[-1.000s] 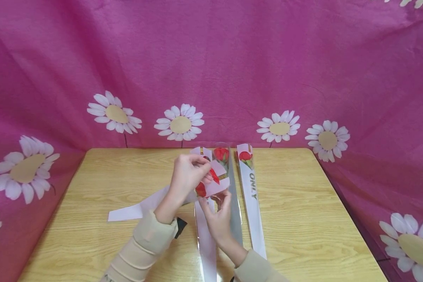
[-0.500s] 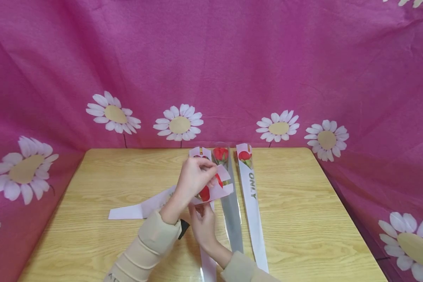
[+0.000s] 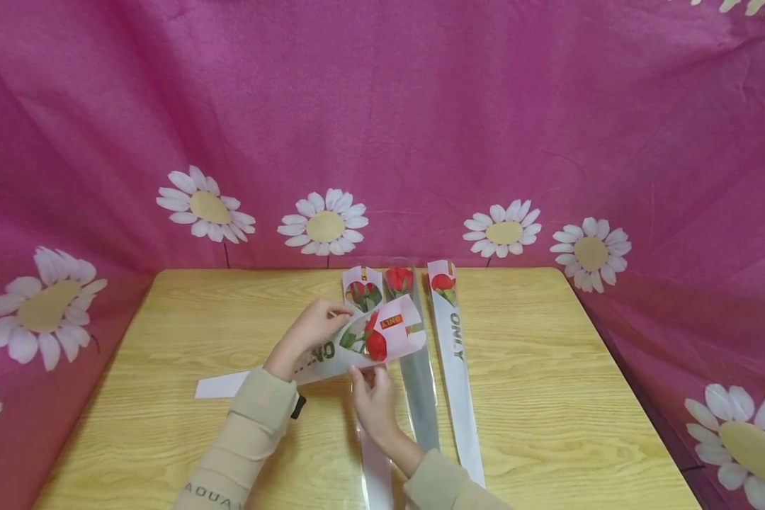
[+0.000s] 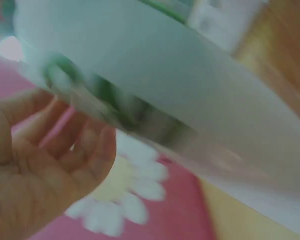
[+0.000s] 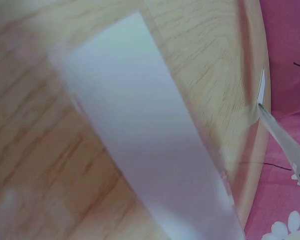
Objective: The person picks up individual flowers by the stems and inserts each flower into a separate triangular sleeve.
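In the head view a red rose lies in a long, tapered pink-and-white sleeve, slanting across other wrapped roses. A small red ONLY label shows near its wide end. My left hand pinches the upper edge of this sleeve; the left wrist view shows the fingers against the printed sleeve, much blurred. At the lower edge, my right hand holds the sleeve between thumb and fingers. The right hand is out of the right wrist view, where a pale sleeve crosses.
Beneath the held sleeve lies another wrapped rose. To its right are a rose in a clear-and-grey sleeve and one in a white ONLY sleeve. The wooden table meets a pink daisy-printed cloth behind.
My left hand has moved from the sleeve's wide end leftward along its upper edge, uncovering the rose and the red label. The right hand has shifted left and down along the lower edge.
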Motion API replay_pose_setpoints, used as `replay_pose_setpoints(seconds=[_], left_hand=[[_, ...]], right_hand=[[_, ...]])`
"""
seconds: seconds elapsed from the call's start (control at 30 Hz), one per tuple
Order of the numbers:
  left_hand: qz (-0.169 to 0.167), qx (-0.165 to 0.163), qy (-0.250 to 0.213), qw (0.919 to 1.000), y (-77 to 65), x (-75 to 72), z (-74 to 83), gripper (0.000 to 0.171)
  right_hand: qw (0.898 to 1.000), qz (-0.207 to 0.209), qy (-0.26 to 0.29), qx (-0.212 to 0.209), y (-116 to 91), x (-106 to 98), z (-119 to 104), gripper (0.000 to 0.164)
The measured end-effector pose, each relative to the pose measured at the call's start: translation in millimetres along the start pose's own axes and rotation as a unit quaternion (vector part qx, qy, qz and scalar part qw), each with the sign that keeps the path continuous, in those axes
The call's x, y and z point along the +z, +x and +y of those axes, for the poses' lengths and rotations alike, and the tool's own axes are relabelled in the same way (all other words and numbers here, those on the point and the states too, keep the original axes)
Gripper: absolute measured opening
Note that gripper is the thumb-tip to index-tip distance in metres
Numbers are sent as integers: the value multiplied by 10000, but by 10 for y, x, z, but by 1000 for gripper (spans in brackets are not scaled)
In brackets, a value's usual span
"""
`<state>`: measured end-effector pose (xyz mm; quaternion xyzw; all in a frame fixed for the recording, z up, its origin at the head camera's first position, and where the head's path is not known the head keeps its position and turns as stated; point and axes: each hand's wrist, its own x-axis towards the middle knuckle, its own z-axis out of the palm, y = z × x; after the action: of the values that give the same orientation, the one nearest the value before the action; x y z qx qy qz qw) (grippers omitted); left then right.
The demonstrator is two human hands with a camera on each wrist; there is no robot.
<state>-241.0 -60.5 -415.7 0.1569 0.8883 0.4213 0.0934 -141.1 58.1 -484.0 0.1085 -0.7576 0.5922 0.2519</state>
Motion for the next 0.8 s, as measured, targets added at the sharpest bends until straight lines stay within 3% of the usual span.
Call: replay_pose_setpoints(seconds=[0.1, 0.23, 0.4, 0.6, 0.8], left_hand=[[-425, -197, -211, 9987, 20, -18, -256, 27], [-534, -238, -543, 9968, 23, -50, -459, 25], [-199, -344, -819, 9958, 27, -89, -537, 23], [283, -645, -1132, 9911, 58, -98, -642, 24], [1038, -1022, -1469, 9784, 103, -33, -773, 24]], right_hand=[[9999, -47, 108, -7, 50, -23, -31, 15], [9997, -130, 194, 50, 117, -30, 17, 13], [9963, -284, 625, 514, 240, 5, 151, 11], [9765, -245, 1684, 1323, 404, 135, 452, 12], [9600, 137, 1905, 2049, 533, 297, 560, 10]])
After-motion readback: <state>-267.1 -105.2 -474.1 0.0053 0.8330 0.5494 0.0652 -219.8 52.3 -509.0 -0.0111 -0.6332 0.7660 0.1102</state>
